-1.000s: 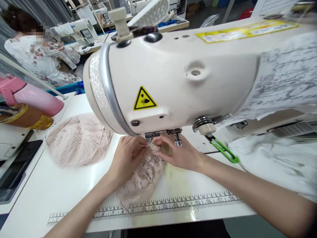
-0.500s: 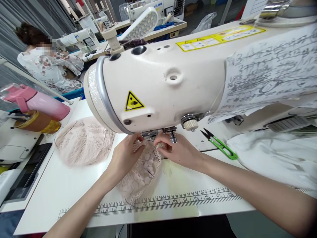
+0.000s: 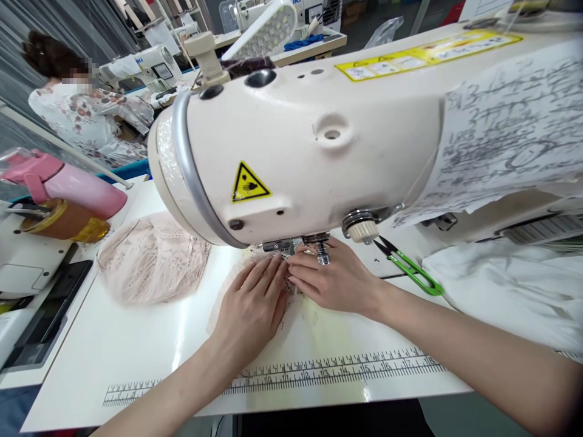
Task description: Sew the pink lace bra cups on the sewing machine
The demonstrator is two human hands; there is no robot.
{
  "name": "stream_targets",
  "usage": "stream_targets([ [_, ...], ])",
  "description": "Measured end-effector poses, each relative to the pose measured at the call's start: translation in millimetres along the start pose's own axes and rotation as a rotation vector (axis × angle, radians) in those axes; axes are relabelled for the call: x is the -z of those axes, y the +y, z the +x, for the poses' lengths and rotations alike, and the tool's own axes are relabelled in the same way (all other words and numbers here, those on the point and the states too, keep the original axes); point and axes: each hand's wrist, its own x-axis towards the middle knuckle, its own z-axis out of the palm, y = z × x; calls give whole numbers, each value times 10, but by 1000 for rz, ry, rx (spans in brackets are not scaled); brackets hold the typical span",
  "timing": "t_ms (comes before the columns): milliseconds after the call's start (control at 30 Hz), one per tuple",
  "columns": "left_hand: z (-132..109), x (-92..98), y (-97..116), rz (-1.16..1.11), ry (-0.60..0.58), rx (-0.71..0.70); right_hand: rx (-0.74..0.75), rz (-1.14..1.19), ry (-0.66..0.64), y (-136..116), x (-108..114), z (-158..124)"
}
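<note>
Left hand [image 3: 255, 302]: laid flat, ungripping, over pink lace [image 3: 224, 290] before the sewing machine [image 3: 291, 145]
Right hand [image 3: 337, 279]: fingers bent, partly under the machine; can't tell whether gripping

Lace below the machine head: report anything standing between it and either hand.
Nothing visible does: the left hand lies over the lace, and the right hand is at its edge, below the machine head.

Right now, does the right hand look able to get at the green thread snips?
Probably yes: the green thread snips lie uncovered on the white tabletop near the right hand, with nothing visible between them.
</note>
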Motion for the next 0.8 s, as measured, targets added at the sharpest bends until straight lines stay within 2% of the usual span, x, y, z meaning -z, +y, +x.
stream_targets([
  [133,24,-61,-119,-35,-33,8,-41,-34,4,-1,8,9],
  [333,83,-96,-277,-119,-62,-9,-55,-44,92,24,-34,20],
  [633,55,-146,-361,-143,-120,-2,-84,-54,-15,34,-48,1],
  [800,45,-160,-340,-116,-109,12,-80,-53,-8,30,-55,9],
])
